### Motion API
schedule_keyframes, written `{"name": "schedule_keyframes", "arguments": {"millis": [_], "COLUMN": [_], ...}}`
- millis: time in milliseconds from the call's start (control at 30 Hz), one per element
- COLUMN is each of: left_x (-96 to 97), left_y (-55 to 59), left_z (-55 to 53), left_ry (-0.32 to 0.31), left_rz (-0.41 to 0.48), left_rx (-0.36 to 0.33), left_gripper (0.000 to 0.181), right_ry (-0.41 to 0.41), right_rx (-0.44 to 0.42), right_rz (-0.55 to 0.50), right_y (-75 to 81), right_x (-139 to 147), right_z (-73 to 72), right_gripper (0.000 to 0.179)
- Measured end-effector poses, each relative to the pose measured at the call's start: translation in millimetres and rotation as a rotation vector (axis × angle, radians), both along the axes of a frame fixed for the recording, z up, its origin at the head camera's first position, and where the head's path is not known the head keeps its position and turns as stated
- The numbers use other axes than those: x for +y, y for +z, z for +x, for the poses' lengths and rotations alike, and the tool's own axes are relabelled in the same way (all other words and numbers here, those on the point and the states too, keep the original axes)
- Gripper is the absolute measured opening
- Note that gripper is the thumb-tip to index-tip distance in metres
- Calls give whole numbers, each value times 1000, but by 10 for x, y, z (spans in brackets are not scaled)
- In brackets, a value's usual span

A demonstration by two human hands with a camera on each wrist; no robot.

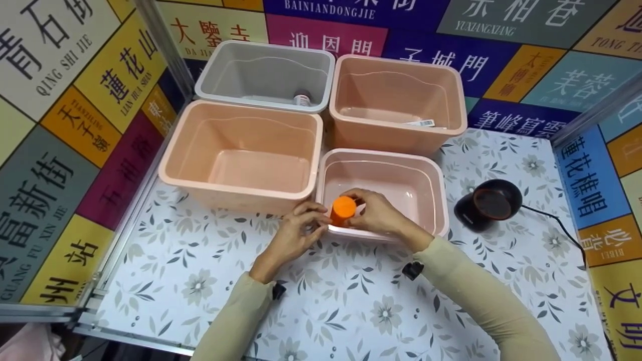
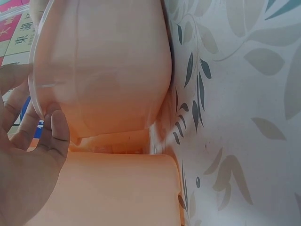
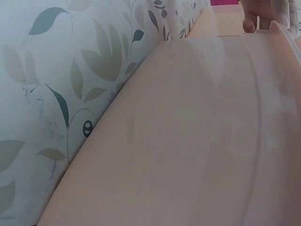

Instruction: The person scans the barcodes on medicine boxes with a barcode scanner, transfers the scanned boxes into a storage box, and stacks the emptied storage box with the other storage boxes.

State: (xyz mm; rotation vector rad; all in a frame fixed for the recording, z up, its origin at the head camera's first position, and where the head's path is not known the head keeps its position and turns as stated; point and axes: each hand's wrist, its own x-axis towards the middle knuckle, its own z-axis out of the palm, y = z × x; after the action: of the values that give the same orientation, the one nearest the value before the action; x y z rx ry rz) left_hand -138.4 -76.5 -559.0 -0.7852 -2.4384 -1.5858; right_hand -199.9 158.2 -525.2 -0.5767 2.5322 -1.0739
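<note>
A small cylindrical container with a bright orange top [image 1: 344, 208] is held over the front-left corner of the light pink bin [image 1: 441, 200]. My right hand [image 1: 377, 214] pinches it from the right, index finger and thumb on its side. On the other side, the fingertips of my left hand [image 1: 298, 231] are curved close against it; whether they grip cannot be told. In the left wrist view, the thumb and fingers of the left hand [image 2: 28, 155] are by the bin's rim [image 2: 35, 89]. The bin's wall [image 3: 188, 141] fills most of the right wrist view.
A peach bin [image 1: 241, 189] stands left of the pink one. Behind are a grey bin [image 1: 261, 75] with a small bottle [image 1: 302, 98] and another peach bin [image 1: 396, 133] holding a white labelled item [image 1: 421, 123]. A black corded device [image 1: 484, 205] stands at right.
</note>
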Motion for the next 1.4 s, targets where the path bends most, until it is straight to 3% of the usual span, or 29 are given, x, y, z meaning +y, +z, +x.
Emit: {"name": "schedule_keyframes", "arguments": {"millis": [433, 667, 1200, 1400], "left_x": [4, 4, -2, 0], "left_y": [-14, -11, 1, -3], "left_z": [-7, 0, -8, -5], "left_ry": [-19, -17, -20, -14], "left_rz": [56, 59, 47, 37], "left_rx": [2, 8, -11, -12], "left_gripper": [10, 10, 10, 10], "right_ry": [-190, -252, -430, -485], "right_rx": [-11, -29, 45, 111], "right_rz": [-79, -119, -359, -394], "right_y": [182, 285, 517, 547], "right_x": [178, 310, 608, 720], "right_z": [-37, -51, 17, 62], "right_gripper": [56, 52, 49, 49]}}
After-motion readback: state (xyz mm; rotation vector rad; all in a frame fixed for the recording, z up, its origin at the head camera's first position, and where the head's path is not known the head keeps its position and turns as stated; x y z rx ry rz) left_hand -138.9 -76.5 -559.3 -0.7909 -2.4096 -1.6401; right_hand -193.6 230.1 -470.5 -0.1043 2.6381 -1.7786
